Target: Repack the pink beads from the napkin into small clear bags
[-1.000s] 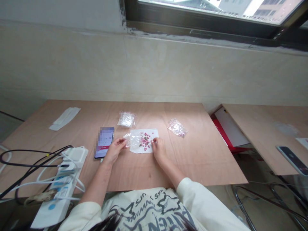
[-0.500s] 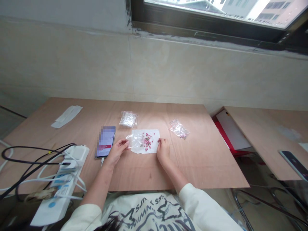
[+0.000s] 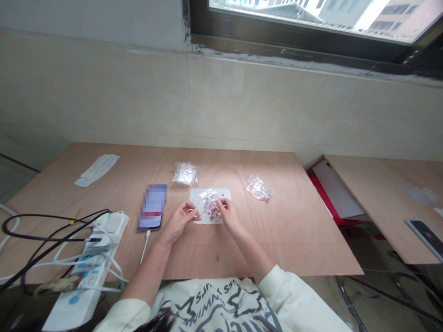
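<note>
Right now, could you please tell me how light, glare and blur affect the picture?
Head view: bright outdoor light at the window; head view: the table brightest toward its far middle; head view: glints on the clear bag; head view: small pink pieces look soft, phone partly pixelated.

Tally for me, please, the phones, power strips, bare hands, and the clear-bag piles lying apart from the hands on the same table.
Phones: 2 (cabled phone, far-right phone)
Power strip: 1
Hands: 2 (left hand, right hand)
Clear-bag piles: 2 (rear pile, right-hand pile)
Total: 7
</note>
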Demonstrator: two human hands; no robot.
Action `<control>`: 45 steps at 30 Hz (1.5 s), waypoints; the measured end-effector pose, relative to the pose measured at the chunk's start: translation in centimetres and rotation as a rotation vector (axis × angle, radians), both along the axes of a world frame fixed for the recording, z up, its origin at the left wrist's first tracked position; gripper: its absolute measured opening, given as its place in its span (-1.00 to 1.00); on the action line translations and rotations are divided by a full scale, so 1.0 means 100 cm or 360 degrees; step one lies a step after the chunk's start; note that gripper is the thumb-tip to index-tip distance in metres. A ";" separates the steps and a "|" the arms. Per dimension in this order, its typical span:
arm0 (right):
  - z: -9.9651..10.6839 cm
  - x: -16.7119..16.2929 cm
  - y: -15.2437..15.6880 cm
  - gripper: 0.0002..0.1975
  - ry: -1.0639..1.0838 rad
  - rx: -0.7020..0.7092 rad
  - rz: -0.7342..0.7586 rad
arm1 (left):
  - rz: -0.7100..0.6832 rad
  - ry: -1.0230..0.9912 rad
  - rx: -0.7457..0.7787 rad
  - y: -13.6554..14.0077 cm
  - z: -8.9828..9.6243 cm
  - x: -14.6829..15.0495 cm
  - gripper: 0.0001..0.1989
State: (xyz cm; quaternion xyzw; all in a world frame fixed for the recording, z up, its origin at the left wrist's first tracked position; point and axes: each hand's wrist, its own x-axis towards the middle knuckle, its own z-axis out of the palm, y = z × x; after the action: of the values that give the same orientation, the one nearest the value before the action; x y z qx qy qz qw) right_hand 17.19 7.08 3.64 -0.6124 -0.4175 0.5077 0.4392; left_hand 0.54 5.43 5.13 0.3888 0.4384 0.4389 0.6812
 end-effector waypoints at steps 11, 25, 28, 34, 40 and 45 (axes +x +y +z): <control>0.024 0.019 0.009 -0.75 0.0299 -0.0033 0.0103 | -0.0165 0.0231 0.0036 0.011 0.017 -0.014 -0.65; 0.021 0.015 0.013 -0.75 0.0289 -0.0223 0.0337 | -0.0369 0.0583 0.0121 0.040 0.027 0.001 -0.71; 0.019 0.016 0.015 -0.79 0.0261 -0.0211 0.0306 | -0.0346 0.0632 0.0129 0.043 0.024 0.002 -0.73; 0.022 0.013 0.019 -0.85 0.0067 0.0015 0.0163 | -0.0220 0.0599 0.0160 0.046 0.020 0.008 -0.75; 0.032 0.010 0.019 -0.84 0.0042 0.0051 0.0274 | -0.0141 0.0533 0.0168 0.043 0.021 0.010 -0.75; 0.029 0.007 0.017 -0.86 0.0089 0.0034 0.0218 | -0.0312 0.0481 0.0170 0.039 0.025 0.013 -0.76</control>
State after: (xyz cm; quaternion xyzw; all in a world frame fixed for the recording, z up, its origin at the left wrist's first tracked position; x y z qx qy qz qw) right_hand 17.91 8.78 6.56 -0.5633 -0.4515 0.5488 0.4215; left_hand 1.83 9.37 7.65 0.5269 0.4717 0.3296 0.6254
